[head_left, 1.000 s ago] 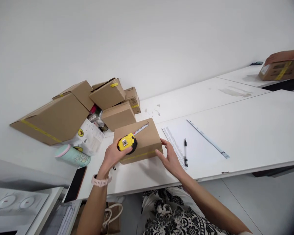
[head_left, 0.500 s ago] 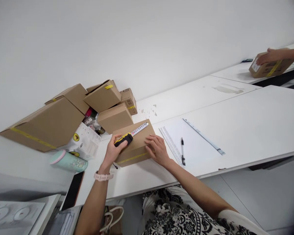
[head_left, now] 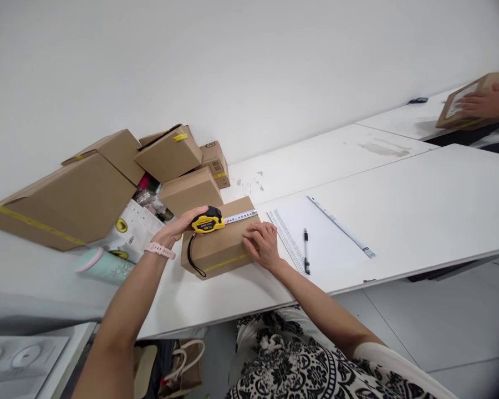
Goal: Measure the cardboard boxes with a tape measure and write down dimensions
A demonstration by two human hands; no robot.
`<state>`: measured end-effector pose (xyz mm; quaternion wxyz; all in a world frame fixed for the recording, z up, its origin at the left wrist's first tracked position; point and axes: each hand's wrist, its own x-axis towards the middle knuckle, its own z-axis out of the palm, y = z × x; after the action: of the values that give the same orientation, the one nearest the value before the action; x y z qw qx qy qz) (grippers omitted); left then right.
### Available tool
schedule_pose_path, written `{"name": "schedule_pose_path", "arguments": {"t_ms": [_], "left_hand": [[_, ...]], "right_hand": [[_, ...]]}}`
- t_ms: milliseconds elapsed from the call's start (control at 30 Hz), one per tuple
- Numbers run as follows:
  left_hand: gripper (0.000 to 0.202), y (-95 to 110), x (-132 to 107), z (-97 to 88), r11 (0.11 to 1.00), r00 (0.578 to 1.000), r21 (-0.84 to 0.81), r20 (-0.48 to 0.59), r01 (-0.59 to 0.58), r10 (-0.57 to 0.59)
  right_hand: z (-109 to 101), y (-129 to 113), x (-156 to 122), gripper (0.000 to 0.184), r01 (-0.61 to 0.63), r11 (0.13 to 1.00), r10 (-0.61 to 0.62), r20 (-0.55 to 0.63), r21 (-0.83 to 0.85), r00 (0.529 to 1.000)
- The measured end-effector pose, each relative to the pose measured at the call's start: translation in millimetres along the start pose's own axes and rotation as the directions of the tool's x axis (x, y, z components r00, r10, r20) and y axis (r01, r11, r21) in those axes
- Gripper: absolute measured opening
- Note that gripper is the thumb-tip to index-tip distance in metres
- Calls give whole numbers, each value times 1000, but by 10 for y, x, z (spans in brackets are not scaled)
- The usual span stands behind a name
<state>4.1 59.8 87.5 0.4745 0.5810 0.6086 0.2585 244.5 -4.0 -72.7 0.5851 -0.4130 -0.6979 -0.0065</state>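
Note:
A brown cardboard box with a yellow tape strip lies on the table in front of me. My left hand holds a yellow and black tape measure at the box's left end, its black wrist strap hanging over the box. The extended white blade runs across the top to the right edge. My right hand grips the box's right end, fingers bent over the top just below the blade tip. Right of it lie a printed paper sheet and a black-capped pen.
Several cardboard boxes are piled at the left by the wall, with a mint-green tumbler and a white avocado-print carton nearby. A blue-white strip lies on the sheet. At far right another person's hand holds a box.
My left hand has turned the tape measure so its labelled side faces up, and the blade now lies straighter across the box. The other person's box has moved right.

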Motion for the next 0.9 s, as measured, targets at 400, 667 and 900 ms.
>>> {"name": "schedule_pose_path", "arguments": {"t_ms": [400, 667, 900], "left_hand": [[66, -89, -61, -246, 998, 997, 6, 40, 66, -66], [70, -83, -497, 67, 977, 985, -126, 14, 170, -170], [74, -188, -937, 80, 976, 977, -112, -81, 185, -195]], "right_hand": [[-31, -141, 675, 37, -152, 955, 237, 345, -256, 908], [-135, -239, 837, 66, -302, 891, 453, 640, -337, 620], [-176, -262, 910, 56, -191, 915, 402, 753, -356, 520]]}}
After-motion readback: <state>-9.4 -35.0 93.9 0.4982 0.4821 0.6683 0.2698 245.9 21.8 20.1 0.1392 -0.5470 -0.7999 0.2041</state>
